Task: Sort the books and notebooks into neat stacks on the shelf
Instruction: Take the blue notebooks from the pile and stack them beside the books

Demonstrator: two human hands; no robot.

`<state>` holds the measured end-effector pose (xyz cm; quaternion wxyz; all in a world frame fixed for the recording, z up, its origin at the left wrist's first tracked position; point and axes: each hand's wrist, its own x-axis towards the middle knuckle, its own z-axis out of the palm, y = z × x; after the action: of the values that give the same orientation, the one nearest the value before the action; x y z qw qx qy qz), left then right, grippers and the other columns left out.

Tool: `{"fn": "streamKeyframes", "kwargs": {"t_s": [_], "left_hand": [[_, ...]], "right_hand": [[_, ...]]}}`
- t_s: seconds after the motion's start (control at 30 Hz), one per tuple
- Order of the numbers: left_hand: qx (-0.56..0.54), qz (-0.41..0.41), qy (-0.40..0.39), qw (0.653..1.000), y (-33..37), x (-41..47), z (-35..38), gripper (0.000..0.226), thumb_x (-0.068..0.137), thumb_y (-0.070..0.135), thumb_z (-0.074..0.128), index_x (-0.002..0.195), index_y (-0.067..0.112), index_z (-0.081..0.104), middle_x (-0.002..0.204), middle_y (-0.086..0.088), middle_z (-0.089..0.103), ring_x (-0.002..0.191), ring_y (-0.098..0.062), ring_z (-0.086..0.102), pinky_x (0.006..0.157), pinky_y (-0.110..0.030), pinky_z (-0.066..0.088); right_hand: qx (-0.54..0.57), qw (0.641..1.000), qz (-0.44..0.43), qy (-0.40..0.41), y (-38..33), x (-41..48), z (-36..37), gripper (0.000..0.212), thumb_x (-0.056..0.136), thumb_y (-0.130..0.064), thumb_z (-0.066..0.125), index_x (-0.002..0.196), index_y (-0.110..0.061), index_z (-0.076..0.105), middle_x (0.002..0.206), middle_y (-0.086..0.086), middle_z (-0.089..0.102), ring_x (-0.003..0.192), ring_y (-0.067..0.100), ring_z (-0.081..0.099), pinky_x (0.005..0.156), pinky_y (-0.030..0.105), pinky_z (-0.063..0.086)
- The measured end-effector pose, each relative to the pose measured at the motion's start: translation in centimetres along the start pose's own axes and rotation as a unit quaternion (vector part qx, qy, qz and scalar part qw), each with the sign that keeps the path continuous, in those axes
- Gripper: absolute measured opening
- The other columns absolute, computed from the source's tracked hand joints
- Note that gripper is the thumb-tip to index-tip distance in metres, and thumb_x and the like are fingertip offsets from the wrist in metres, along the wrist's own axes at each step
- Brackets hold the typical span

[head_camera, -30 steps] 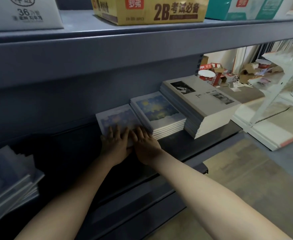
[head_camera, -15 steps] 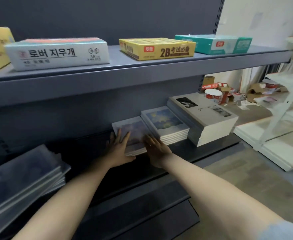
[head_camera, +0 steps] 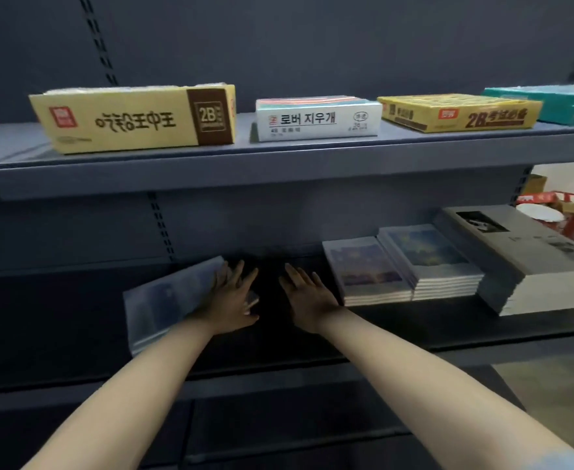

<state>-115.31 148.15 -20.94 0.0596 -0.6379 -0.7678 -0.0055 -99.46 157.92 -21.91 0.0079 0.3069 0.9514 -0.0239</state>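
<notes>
Left hand lies flat on the right edge of the loose pile, fingers straight and spread, nothing curled round it that I can see. Right hand is open as well, fingers straight, palm down over the bare dark stretch of shelf between that pile and the tidy stacks; I can't tell whether it touches the shelf. Over to the right, three stacks sit squared up: a small stack touching a second stack, and just beside that the tall grey books. The loose pile is the odd one out. It lies skewed and tilted, well apart from the small stack, and too blurred for me to count what's in it. So I read this as the step of bringing that pile into line with the rest. Next move, as I judge it: a hand on each side of the pile, slide or lift it rightwards into the gap, then square its edges beside the small stack. That calls for an even hold, because the covers look thin and slick and a one-sided push could fan them out. The yellow box on the upper shelf I'd leave alone.
</notes>
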Motion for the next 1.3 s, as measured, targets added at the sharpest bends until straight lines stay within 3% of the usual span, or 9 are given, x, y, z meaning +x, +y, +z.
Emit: {"fn": "streamKeyframes", "kwargs": {"t_s": [0.03, 0.17, 0.23, 0.3, 0.5, 0.77, 1.1, 1.2, 1.3], "left_hand": [[0.010, -0.010, 0.001, 1.000, -1.2, -0.7, 0.0, 0.105, 0.072, 0.049, 0.075, 0.149, 0.014, 0.013, 0.155, -0.018, 0.015, 0.139, -0.047, 0.004, 0.111, -0.057, 0.018], [-0.033, -0.114, -0.099, 0.988, -5.4, -3.6, 1.2, 0.099, 0.084, 0.064, 0.048, 0.149, 0.023, -0.014, 0.154, -0.001, -0.024, 0.140, -0.038, -0.022, 0.116, -0.048, -0.004], [-0.052, -0.131, -0.099, 0.985, -6.7, -4.9, 1.6, 0.105, 0.077, 0.077, 0.037, 0.147, 0.024, -0.021, 0.147, 0.005, -0.032, 0.140, -0.035, -0.024, 0.116, -0.048, -0.006], [-0.089, -0.168, -0.103, 0.976, -7.1, -6.4, 1.5, 0.105, 0.078, 0.078, 0.038, 0.146, 0.026, -0.023, 0.147, 0.002, -0.034, 0.140, -0.033, -0.026, 0.115, -0.047, -0.010], [-0.077, -0.210, -0.108, 0.969, -7.1, -7.6, 2.0, 0.101, 0.079, 0.081, 0.031, 0.148, 0.025, -0.018, 0.154, -0.014, -0.024, 0.140, -0.034, -0.024, 0.114, -0.047, -0.012], [-0.061, -0.207, -0.126, 0.968, -7.1, -7.1, 2.1, 0.094, 0.082, 0.073, 0.035, 0.149, 0.029, -0.014, 0.154, -0.015, -0.023, 0.141, -0.038, -0.021, 0.116, -0.050, -0.008], [-0.050, -0.201, -0.114, 0.972, -5.6, -7.5, 1.2, 0.081, 0.090, 0.061, 0.036, 0.151, 0.026, -0.004, 0.158, -0.013, -0.009, 0.144, -0.036, -0.008, 0.116, -0.049, 0.000], [-0.049, -0.198, -0.086, 0.975, -4.6, -8.0, 1.0, 0.075, 0.092, 0.059, 0.035, 0.151, 0.024, 0.003, 0.158, -0.011, 0.003, 0.144, -0.034, 0.006, 0.117, -0.047, 0.010], [-0.026, -0.183, -0.033, 0.982, -3.9, -8.5, 0.8, 0.066, 0.093, 0.055, 0.038, 0.145, 0.018, 0.021, 0.146, -0.011, 0.038, 0.127, -0.029, 0.044, 0.099, -0.038, 0.041]], "right_hand": [[0.004, 1.000, -0.011, 0.004, -1.0, 0.4, 0.1, 0.070, 0.093, -0.020, 0.046, 0.151, -0.014, 0.007, 0.158, 0.005, -0.014, 0.146, 0.025, -0.006, 0.119, 0.043, 0.000], [0.034, 0.997, -0.059, 0.030, -4.6, 2.1, 0.2, 0.067, 0.095, -0.021, 0.041, 0.151, -0.013, 0.007, 0.159, 0.005, -0.009, 0.146, 0.025, -0.003, 0.118, 0.041, 0.001], [0.041, 0.995, -0.082, 0.043, -6.4, 2.9, 0.2, 0.065, 0.096, -0.024, 0.040, 0.151, -0.012, 0.007, 0.159, 0.005, -0.006, 0.146, 0.025, 0.000, 0.118, 0.039, 0.002], [0.042, 0.992, -0.111, 0.041, -8.4, 3.6, 0.6, 0.065, 0.097, -0.030, 0.038, 0.151, -0.010, 0.008, 0.159, 0.007, -0.002, 0.146, 0.025, 0.002, 0.118, 0.038, 0.003], [0.021, 0.992, -0.119, 0.029, -11.8, 5.5, 2.0, 0.065, 0.095, -0.036, 0.034, 0.150, -0.008, 0.012, 0.156, 0.015, 0.010, 0.144, 0.030, 0.010, 0.119, 0.038, 0.008], [-0.006, 0.995, -0.091, 0.027, -12.7, 5.7, 1.8, 0.070, 0.094, -0.039, 0.034, 0.151, -0.009, 0.006, 0.156, 0.015, 0.007, 0.143, 0.034, 0.006, 0.118, 0.040, 0.004], [0.013, 0.996, -0.084, 0.026, -12.2, 4.6, 0.9, 0.075, 0.088, -0.042, 0.047, 0.149, -0.013, 0.015, 0.151, 0.014, 0.023, 0.137, 0.030, 0.024, 0.114, 0.037, 0.021], [0.016, 0.996, -0.078, 0.035, -11.8, 4.0, 0.6, 0.061, 0.090, -0.041, 0.045, 0.142, -0.014, 0.030, 0.142, 0.012, 0.038, 0.128, 0.028, 0.038, 0.102, 0.036, 0.037], [-0.019, 0.996, -0.076, 0.050, -11.5, 3.3, 0.5, 0.045, 0.096, -0.035, 0.039, 0.136, -0.015, 0.037, 0.134, 0.011, 0.045, 0.119, 0.026, 0.046, 0.093, 0.035, 0.042]]}}
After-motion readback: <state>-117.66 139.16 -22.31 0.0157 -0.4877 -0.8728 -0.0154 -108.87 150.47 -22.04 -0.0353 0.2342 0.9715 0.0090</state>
